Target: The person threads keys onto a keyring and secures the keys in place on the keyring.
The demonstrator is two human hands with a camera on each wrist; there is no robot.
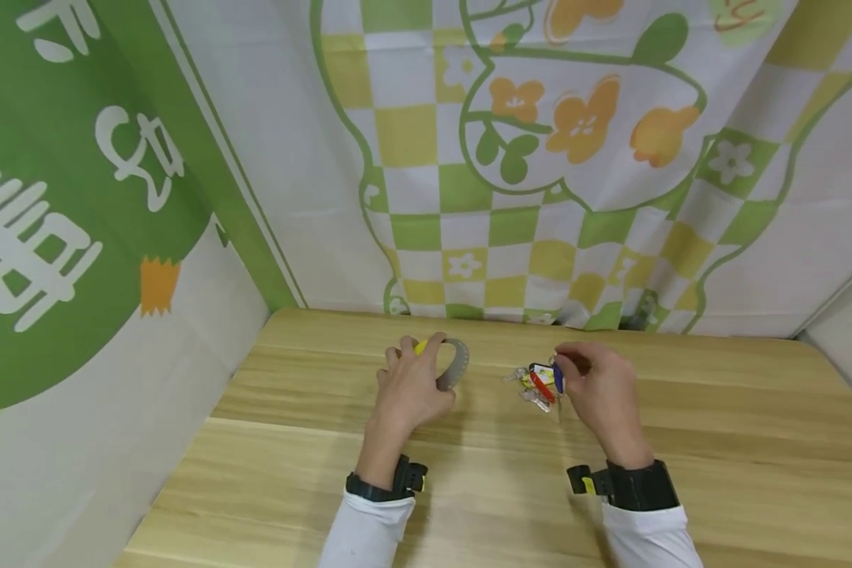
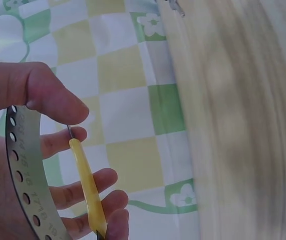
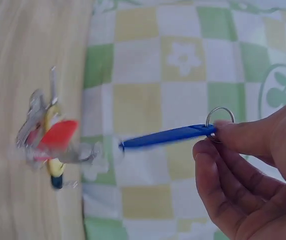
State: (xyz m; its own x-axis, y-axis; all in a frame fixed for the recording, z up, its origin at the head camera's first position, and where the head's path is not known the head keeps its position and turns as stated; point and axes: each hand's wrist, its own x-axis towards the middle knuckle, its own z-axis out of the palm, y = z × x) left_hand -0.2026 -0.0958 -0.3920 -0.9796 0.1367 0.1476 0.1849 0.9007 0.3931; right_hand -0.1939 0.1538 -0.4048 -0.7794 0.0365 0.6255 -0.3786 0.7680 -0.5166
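My left hand [image 1: 410, 388] grips a curved grey band [image 1: 456, 364] above the table. In the left wrist view, holes and printed numbers run along this band, which lies against the palm. A slim yellow piece [image 2: 86, 180] with a thin dark tip shows by the thumb and fingers; how it joins the band, I cannot tell. Between thumb and forefinger my right hand [image 1: 603, 394] pinches a blue key tag [image 3: 165, 136] by the end with its metal split ring [image 3: 220, 108]. Close beneath, on the table, lies a bunch of keys [image 1: 536, 400] with a red tag [image 3: 58, 134] and yellow ones.
Both hands work over a light wood-grain table [image 1: 483, 489] with rounded back corners. A white, green and yellow checked curtain [image 1: 461, 229] hangs along its back edge. To the left hangs a green and white cloth [image 1: 206, 331].
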